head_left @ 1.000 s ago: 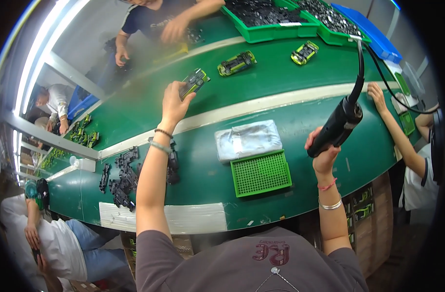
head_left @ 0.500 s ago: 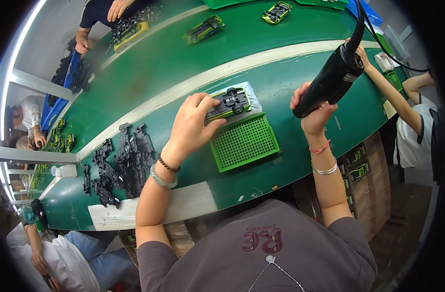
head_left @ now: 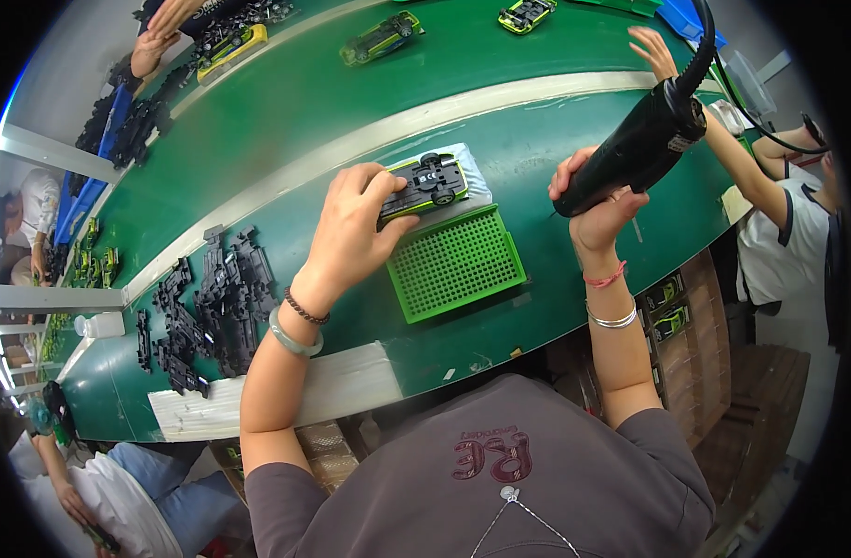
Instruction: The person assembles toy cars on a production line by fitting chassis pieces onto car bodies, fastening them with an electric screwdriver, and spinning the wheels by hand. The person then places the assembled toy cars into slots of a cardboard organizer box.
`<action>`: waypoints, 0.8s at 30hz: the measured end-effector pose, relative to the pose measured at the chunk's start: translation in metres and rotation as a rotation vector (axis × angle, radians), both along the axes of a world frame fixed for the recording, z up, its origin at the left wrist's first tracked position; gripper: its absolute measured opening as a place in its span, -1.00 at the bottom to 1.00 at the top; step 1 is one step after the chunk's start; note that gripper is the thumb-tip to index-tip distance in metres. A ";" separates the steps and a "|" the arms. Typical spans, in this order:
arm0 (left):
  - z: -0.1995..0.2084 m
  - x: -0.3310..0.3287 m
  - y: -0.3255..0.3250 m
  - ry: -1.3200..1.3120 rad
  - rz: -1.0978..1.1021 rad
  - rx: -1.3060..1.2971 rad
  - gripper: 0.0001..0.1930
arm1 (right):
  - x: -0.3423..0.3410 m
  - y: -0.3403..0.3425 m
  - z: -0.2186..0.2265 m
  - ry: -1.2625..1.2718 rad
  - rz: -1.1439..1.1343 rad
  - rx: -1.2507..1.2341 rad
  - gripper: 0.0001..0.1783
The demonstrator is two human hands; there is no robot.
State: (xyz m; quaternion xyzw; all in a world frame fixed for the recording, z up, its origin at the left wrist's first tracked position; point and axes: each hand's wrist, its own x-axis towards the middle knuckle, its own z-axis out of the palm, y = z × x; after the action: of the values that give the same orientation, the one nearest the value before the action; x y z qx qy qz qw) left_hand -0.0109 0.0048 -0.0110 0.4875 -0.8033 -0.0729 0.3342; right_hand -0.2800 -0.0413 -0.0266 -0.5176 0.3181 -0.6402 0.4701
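Observation:
My left hand grips the left end of a green and black toy car, fingers over its far side and thumb along its near side. The car lies upside down, its black chassis and wheels facing up, on a pale blue cloth pad. Wrapped in my right hand is a black electric screwdriver, tilted with its cable end up to the right. The tool's tip points down left, apart from the car. A green perforated basket sits on the near side of the pad.
Black plastic chassis parts are heaped left of my left arm. Beyond a pale strip runs a green belt with more toy cars. A co-worker's arm reaches in from the right; another person's hands work at far left.
The whole view has shifted slightly. The co-worker's hand on the right has risen and spread over the belt. The far-left person's hands have moved away from their car. My grips are unchanged.

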 end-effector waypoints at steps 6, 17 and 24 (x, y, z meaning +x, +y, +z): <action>0.003 -0.003 0.001 0.009 0.019 0.039 -0.63 | 0.005 0.009 0.020 -0.144 0.054 -0.017 0.13; -0.001 0.000 0.001 0.038 -0.001 0.058 -0.62 | 0.049 0.050 0.015 -0.276 0.239 -0.073 0.23; -0.003 0.002 0.000 0.044 -0.004 0.052 -0.62 | 0.054 0.052 0.008 -0.203 0.177 -0.033 0.18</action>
State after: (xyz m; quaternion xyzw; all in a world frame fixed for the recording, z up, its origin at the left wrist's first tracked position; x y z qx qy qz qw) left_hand -0.0092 0.0051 -0.0140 0.4930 -0.7945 -0.1051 0.3386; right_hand -0.2264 0.0108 -0.0190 -0.4837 0.2112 -0.6505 0.5462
